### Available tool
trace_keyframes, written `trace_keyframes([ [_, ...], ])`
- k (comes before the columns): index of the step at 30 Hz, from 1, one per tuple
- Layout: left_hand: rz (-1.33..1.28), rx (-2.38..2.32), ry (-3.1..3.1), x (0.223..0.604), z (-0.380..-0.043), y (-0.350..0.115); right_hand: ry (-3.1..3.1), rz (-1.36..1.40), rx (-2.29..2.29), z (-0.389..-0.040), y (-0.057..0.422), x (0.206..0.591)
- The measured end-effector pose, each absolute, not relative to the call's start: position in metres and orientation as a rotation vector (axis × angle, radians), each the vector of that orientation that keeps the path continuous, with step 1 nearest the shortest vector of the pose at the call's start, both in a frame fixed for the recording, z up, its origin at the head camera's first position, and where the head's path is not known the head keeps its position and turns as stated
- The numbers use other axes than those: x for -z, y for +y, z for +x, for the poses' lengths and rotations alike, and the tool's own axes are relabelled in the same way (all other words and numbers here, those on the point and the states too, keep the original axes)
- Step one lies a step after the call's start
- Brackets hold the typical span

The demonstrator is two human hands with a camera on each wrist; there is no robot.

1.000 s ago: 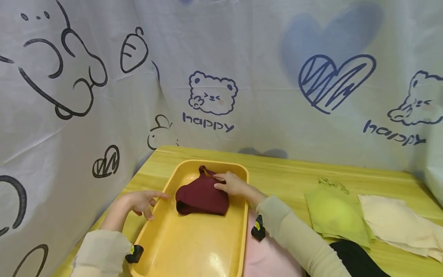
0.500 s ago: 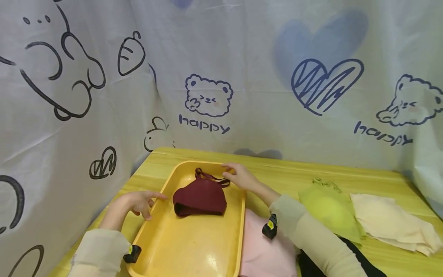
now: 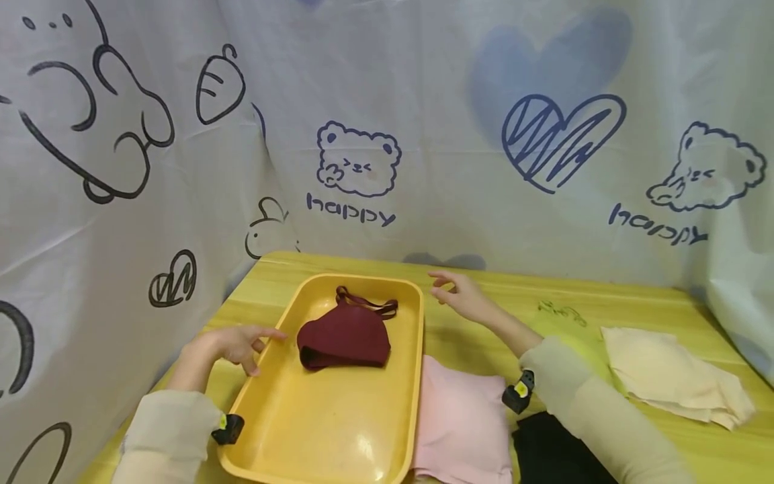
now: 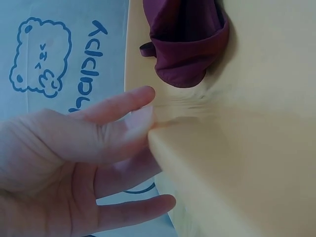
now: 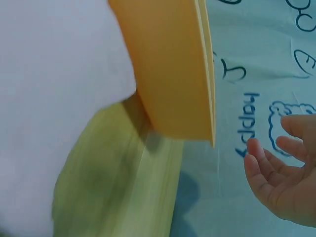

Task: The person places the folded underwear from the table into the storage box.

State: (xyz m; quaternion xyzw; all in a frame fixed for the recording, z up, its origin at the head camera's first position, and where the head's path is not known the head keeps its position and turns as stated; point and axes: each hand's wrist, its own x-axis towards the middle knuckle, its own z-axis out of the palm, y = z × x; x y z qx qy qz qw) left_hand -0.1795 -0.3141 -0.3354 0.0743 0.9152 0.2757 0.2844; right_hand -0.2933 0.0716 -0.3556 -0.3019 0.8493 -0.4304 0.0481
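A folded maroon bra [image 3: 347, 339] with thin straps lies in the far half of a yellow tray [image 3: 418, 376]. My left hand [image 3: 232, 346] is at the tray's left rim, its index finger reaching just over the edge. In the left wrist view the thumb tip of this left hand [image 4: 94, 153] meets the rim, with other fingers outside it. To the right of the tray's far corner, my right hand [image 3: 462, 296] hovers with nothing in it. The right wrist view shows that right hand [image 5: 286, 175] with loosely bent fingers.
A pink folded garment [image 3: 462, 420] lies along the tray's right side, beside a black one [image 3: 553, 450]. Farther right are a lime-green garment [image 3: 580, 346], partly behind the right sleeve, and a cream one [image 3: 671, 376]. White printed sheets [image 3: 459, 202] hang behind the wooden table [image 3: 484, 346].
My right hand has left the bra's straps and moved right, past the tray's rim. The straps now lie loose above the bra. My left hand has stayed at the left rim.
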Motion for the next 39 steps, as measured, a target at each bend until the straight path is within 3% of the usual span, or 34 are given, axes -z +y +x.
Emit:
trace_keyframes([
  [39, 0.207, -0.895, 2.357, 0.34, -0.185, -0.324, 2.613, -0.689, 1.194, -0.282, 0.193, 0.381],
])
